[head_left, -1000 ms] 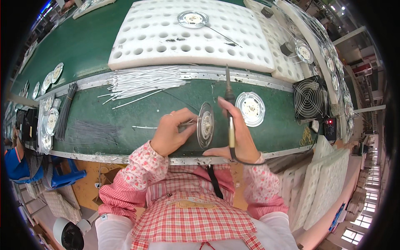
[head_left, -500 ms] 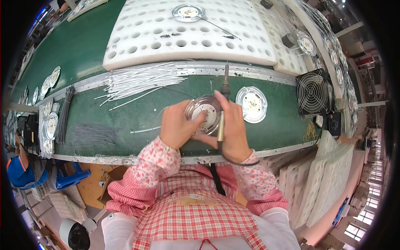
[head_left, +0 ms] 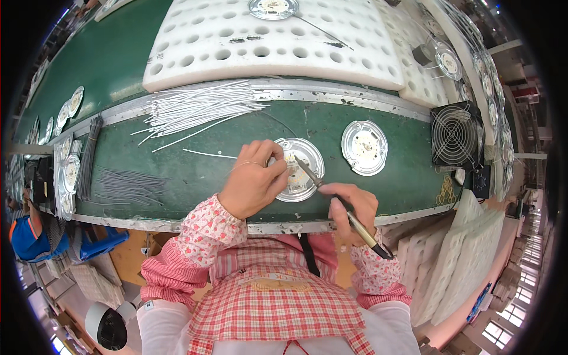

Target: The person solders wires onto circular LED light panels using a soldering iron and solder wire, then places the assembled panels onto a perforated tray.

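Evidently, the right hand (head_left: 355, 208) is closed around a soldering iron (head_left: 364, 233), gripped pen-fashion, presumably for fine control; its tip slants to the middle of a round silver disc (head_left: 299, 181). The disc lies flat on the green desk (head_left: 402, 184) directly before the person, which leaves its face accessible. The left hand (head_left: 251, 183) is pinched over the disc's left part, apparently on a white wire (head_left: 207, 153) trailing leftward, likely to steady it; the fingers hide the exact contact. To the right, apart from the iron, a second disc (head_left: 364, 148) lies face up. At left, dark wires (head_left: 131, 186) are grouped separately from the white heap (head_left: 198, 109) beyond, probably sorted by colour. A black fan (head_left: 454, 135) stands at right, possibly against fumes. Farther off, a holed foam board (head_left: 236, 72) carries a third disc (head_left: 274, 7).
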`<state>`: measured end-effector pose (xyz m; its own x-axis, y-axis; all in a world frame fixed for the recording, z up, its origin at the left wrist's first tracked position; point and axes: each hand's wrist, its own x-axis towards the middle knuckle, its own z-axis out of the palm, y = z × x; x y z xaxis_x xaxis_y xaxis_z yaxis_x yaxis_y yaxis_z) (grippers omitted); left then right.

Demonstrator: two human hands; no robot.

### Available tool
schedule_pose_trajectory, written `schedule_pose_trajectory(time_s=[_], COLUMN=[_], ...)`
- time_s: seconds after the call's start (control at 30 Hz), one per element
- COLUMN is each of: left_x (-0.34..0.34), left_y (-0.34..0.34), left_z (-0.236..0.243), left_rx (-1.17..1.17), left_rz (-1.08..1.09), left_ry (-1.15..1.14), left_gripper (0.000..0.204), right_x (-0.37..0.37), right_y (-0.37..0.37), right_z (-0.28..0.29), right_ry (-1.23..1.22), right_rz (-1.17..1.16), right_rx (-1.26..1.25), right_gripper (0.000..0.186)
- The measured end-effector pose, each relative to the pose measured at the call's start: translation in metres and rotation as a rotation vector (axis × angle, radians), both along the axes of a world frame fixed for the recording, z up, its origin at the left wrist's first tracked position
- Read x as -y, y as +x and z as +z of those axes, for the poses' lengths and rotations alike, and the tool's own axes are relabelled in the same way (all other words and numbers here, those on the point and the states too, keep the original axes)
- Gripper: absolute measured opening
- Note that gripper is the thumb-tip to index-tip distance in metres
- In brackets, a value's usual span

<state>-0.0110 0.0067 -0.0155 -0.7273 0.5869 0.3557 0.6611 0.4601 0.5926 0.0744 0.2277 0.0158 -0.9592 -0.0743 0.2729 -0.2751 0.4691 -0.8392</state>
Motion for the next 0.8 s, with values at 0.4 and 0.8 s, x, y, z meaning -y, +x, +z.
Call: schedule_pose_trajectory(time_s=[0.4,0.8], left_x=[-0.01,-0.016], left_y=[0.001,-0.001], left_z=[-0.001,-0.001], left_rx=[-0.09,-0.138], left_rz=[0.042,0.042], left_ry=[-0.117,-0.163], left_gripper=[0.008,0.01], right_x=[-0.004,0.002], right_y=[-0.002,0.004], right_z=[-0.001,-0.001], right_ry=[0.008,-0.107], right_rz=[0.083,-0.019], right_rx=[-0.042,0.135], right_gripper=[0.018,0.019])
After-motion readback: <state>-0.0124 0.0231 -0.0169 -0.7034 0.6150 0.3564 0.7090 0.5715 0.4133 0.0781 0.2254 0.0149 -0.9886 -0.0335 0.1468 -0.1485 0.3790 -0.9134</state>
